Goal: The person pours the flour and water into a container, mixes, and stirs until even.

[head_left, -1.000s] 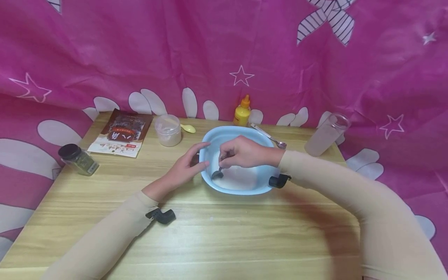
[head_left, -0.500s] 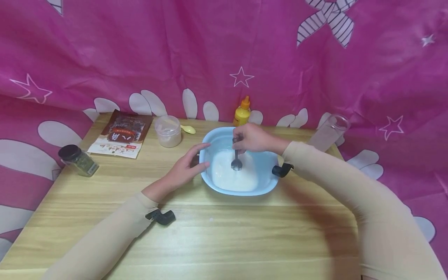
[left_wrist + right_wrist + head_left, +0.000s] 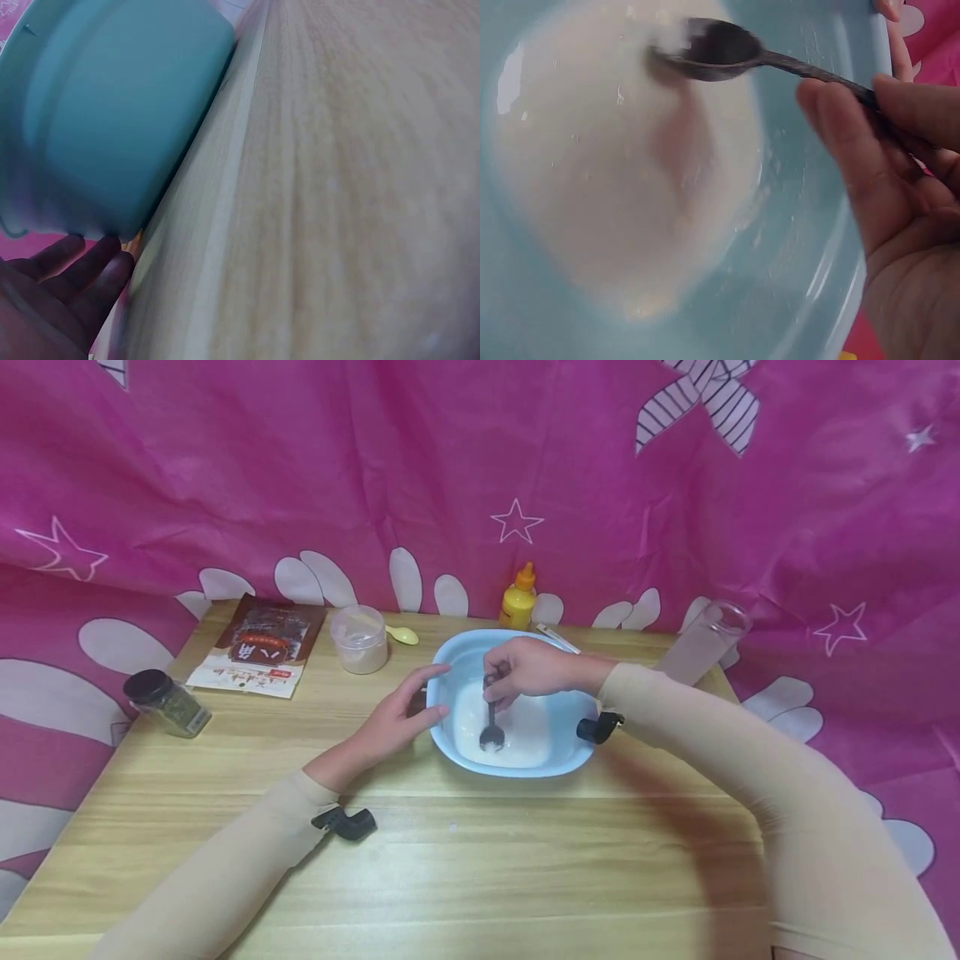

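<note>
A light blue plastic basin [image 3: 577,752] stands on the wooden table, with white milky liquid [image 3: 528,739] pooled at its bottom. My right hand [image 3: 525,670] pinches the handle of a small dark metal spoon [image 3: 492,737] over the basin. In the right wrist view, the spoon's bowl [image 3: 718,51] is at the liquid's surface with a little white on its tip. My left hand [image 3: 390,718] holds the basin's left rim, thumb and forefinger over the edge. The left wrist view shows its other fingers [image 3: 101,281] against the basin's outer wall [image 3: 112,112].
Behind the basin are a yellow squeeze bottle [image 3: 518,602] and a partly hidden white-handled utensil [image 3: 557,637]. Left of it stand a clear tub of powder [image 3: 360,647], a pale yellow spoon [image 3: 403,635], a brown packet [image 3: 258,647] and a black-lidded jar [image 3: 168,703]. A tall tumbler [image 3: 701,643] stands right.
The right hand has swung the spoon from the basin's left side toward the middle, then slightly back left and nearer. My left hand and the basin have stayed in place.
</note>
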`<act>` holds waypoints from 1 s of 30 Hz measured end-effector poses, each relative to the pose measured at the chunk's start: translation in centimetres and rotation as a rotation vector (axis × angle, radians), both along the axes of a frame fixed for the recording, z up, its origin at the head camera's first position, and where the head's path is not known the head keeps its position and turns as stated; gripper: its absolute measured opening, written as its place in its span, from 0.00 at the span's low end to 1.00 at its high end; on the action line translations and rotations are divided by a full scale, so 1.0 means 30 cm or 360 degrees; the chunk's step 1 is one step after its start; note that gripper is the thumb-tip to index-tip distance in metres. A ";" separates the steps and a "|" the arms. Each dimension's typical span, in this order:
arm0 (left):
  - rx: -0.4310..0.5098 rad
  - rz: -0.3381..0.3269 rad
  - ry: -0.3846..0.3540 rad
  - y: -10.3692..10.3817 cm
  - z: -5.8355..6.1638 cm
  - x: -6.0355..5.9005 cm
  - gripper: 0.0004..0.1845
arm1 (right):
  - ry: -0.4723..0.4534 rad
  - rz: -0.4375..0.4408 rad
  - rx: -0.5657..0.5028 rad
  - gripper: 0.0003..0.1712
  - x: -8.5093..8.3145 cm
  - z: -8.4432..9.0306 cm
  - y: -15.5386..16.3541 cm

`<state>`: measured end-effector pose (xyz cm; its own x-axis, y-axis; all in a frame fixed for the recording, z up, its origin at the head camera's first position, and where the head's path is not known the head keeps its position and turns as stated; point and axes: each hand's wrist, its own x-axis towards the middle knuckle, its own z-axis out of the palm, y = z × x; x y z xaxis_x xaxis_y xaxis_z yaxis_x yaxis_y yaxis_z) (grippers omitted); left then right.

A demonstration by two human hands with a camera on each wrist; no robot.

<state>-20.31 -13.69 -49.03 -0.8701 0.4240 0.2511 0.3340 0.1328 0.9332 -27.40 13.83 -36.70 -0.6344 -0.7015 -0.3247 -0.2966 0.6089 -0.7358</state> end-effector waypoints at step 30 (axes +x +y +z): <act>-0.0053 0.0016 -0.0042 0.000 0.006 0.001 0.35 | 0.0475 -0.0170 0.0034 0.08 -0.048 0.006 0.042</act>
